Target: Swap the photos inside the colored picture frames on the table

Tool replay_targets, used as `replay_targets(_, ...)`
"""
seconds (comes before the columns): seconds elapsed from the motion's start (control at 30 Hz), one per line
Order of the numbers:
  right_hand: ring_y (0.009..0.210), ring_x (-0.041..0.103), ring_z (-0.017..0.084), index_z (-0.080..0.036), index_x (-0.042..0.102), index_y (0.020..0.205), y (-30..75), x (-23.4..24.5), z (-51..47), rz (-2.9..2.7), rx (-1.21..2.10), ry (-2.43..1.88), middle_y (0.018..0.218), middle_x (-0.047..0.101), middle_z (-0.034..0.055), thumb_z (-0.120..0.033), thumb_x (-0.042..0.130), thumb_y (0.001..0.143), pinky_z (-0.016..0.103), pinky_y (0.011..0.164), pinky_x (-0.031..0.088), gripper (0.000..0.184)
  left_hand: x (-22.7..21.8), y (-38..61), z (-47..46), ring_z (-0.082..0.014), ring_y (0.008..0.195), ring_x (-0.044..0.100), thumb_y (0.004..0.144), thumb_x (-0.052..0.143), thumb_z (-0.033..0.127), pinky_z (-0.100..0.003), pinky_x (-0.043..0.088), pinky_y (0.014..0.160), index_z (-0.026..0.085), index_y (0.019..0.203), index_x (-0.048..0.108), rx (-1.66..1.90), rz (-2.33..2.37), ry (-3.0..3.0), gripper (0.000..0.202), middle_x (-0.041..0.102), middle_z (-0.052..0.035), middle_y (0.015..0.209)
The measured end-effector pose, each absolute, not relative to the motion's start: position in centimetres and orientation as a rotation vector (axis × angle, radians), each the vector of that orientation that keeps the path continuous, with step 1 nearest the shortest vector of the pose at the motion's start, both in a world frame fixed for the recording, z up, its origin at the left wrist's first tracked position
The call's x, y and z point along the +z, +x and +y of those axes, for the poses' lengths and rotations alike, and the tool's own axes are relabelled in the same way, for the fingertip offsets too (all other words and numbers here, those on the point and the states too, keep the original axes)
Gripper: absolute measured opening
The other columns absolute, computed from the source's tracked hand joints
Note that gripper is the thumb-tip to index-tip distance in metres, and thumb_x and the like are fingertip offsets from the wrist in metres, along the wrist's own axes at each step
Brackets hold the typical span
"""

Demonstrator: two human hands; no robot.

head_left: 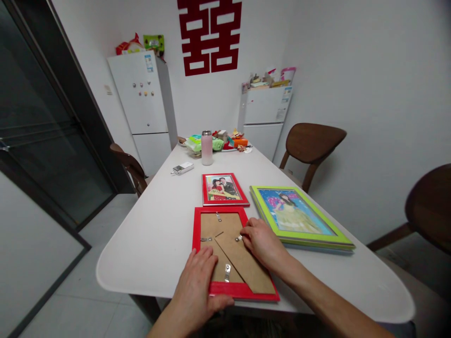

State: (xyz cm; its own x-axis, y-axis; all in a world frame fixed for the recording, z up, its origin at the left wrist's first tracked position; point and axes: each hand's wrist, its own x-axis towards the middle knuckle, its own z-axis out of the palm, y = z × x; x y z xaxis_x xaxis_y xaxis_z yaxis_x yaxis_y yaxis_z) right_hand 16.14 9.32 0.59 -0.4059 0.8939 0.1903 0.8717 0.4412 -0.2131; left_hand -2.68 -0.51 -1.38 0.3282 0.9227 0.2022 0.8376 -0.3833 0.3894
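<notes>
A red picture frame [225, 291] lies face down on the white table [141, 253], showing a brown hardboard backing [232, 249] with a diagonal cut and small metal clips. My left hand [197, 281] presses on the frame's lower left part. My right hand [262, 241] rests across the backing's right side, its fingertips on a metal clip [239, 238]. Just beyond lies a smaller red frame [223, 189] face up with a photo. A stack of lime-green frames [299, 218] sits to the right, close to my right hand.
Farther along the table stand a pink bottle [207, 149], a white handheld device [183, 168] and a pile of packets [214, 142]. Wooden chairs [312, 145] stand along the right side. Two white fridges [141, 94] stand at the far wall, and a glass door [45, 117] is at left.
</notes>
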Motion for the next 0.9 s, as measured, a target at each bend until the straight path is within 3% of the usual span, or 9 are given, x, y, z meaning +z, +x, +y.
replay_targets(0.23, 0.081, 0.046, 0.02, -0.017, 0.064, 0.087, 16.1, 0.6, 8.7, -2.392, 0.12, -1.42, 0.084, 0.055, 0.0091, -0.019, 0.043, 0.075, 0.031, 0.072, 0.037, 0.024, -0.5, -2.5, -0.6, -0.0307, 0.112, 0.039, 0.058, 0.065, 0.047, -0.053, 0.025, 0.095, 0.007, 0.102, 0.052, 0.538, 1.551, 2.349, 0.06, 0.045, -0.0227, 0.119)
replay_targets(0.33, 0.09, 0.045, 0.018, -0.02, 0.063, 0.089, 15.8, 1.5, 7.0, -2.52, 0.343, -1.115, 0.096, 0.053, 0.0069, -0.017, 0.046, 0.073, 0.031, 0.079, 0.036, 0.023, -0.4, -2.6, -0.7, -0.03, 0.112, 0.039, 0.058, 0.066, 0.044, -0.052, 0.025, 0.095, 0.009, 0.1, 0.052, 0.549, 1.544, 2.337, 0.057, 0.045, -0.0214, 0.119)
replay_targets(0.47, 0.091, 0.045, 0.016, -0.024, 0.064, 0.084, 15.1, 2.3, 5.3, -2.666, 0.637, -0.842, 0.099, 0.052, 0.0038, -0.014, 0.052, 0.069, 0.029, 0.081, 0.036, 0.022, -0.7, -2.6, -0.8, -0.0304, 0.112, 0.039, 0.057, 0.067, 0.042, -0.053, 0.025, 0.095, 0.011, 0.097, 0.053, 0.59, 1.534, 2.313, 0.052, 0.047, -0.0198, 0.119)
replay_targets(0.73, 0.085, 0.045, 0.016, -0.021, 0.066, 0.074, 13.8, 1.3, 5.1, -2.587, 0.564, -0.898, 0.085, 0.057, 0.004, -0.021, 0.054, 0.071, 0.029, 0.077, 0.036, 0.012, -1.0, -2.7, -0.6, -0.0307, 0.111, 0.041, 0.057, 0.067, 0.043, -0.053, 0.025, 0.095, 0.013, 0.091, 0.053, 0.651, 1.515, 2.276, 0.047, 0.049, -0.0184, 0.116)
replay_targets(0.9, 0.084, 0.047, 0.015, -0.019, 0.063, 0.084, 12.5, 1.8, 6.2, -2.508, 0.61, -0.979, 0.085, 0.058, 0.0048, -0.022, 0.048, 0.075, 0.027, 0.076, 0.036, 0.017, -1.2, -2.7, -0.7, -0.0295, 0.111, 0.041, 0.057, 0.067, 0.043, -0.052, 0.023, 0.096, 0.014, 0.095, 0.051, 0.664, 1.489, 2.287, 0.05, 0.049, -0.0178, 0.117)
